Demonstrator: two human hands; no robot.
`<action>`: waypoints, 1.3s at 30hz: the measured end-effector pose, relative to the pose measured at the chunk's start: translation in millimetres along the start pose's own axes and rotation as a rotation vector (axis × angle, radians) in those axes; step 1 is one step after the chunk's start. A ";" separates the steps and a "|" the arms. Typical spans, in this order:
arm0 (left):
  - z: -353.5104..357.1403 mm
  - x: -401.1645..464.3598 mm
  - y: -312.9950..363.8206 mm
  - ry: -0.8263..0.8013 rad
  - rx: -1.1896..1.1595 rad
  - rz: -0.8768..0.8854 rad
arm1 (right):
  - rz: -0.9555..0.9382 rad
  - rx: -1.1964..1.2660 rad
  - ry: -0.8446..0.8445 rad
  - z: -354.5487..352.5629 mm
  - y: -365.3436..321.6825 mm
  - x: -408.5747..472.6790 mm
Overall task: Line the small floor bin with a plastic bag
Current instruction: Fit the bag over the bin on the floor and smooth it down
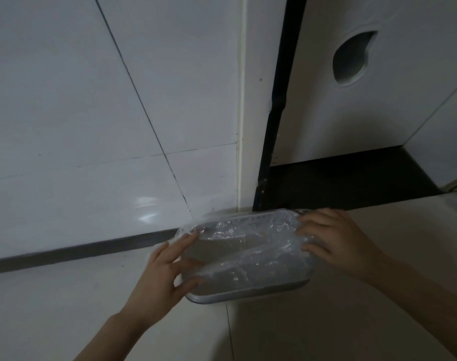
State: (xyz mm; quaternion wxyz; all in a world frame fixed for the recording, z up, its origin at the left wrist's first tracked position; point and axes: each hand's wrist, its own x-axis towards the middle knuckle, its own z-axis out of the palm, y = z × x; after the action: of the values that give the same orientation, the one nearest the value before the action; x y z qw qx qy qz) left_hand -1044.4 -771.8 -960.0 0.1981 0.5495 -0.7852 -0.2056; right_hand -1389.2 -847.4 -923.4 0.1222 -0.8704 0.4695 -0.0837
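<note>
The bin (248, 293) is seen on the pale floor (326, 329) in the corner, just beside the tiled wall (92, 126) and the dark door frame (271, 126), its opening draped with a crinkled clear bag (245, 246). The left hand (159, 280) is laid against the bin's left end with fingers spread and open, touching the bag, nothing pinched. The right hand (334, 238) is pressed on the right end, fingers loosely curled over the plastic; a firm grip cannot be told.
</note>
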 end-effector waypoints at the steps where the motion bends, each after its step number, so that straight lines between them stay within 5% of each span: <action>1: -1.1 0.3 1.1 0.007 -0.012 -0.009 | -0.004 0.012 0.023 0.5 1.3 -2.3; 13: -8.4 -23.0 0.9 -0.039 -0.264 -0.124 | -0.021 0.148 0.037 24.6 11.3 -57.4; 25: 26.7 -47.5 -8.2 0.105 -0.165 -0.091 | 0.036 0.129 0.208 65.0 0.0 -82.6; 30: 19.0 -59.7 -3.1 0.043 -0.086 -0.116 | 0.080 0.139 0.201 63.2 -0.1 -95.2; 35: -15.9 -51.1 7.7 0.240 -0.218 -0.120 | 0.199 0.331 0.264 25.5 -11.5 -78.4; 39: -22.3 -3.3 22.3 -0.004 -0.075 -0.031 | 0.034 0.281 0.093 4.2 -26.0 -22.8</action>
State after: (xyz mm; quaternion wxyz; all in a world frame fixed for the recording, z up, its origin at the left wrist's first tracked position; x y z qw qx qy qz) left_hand -1048.8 -764.1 -929.6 0.2137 0.5533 -0.7687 -0.2393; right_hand -1379.8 -813.9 -920.5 0.2223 -0.8317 0.4732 -0.1869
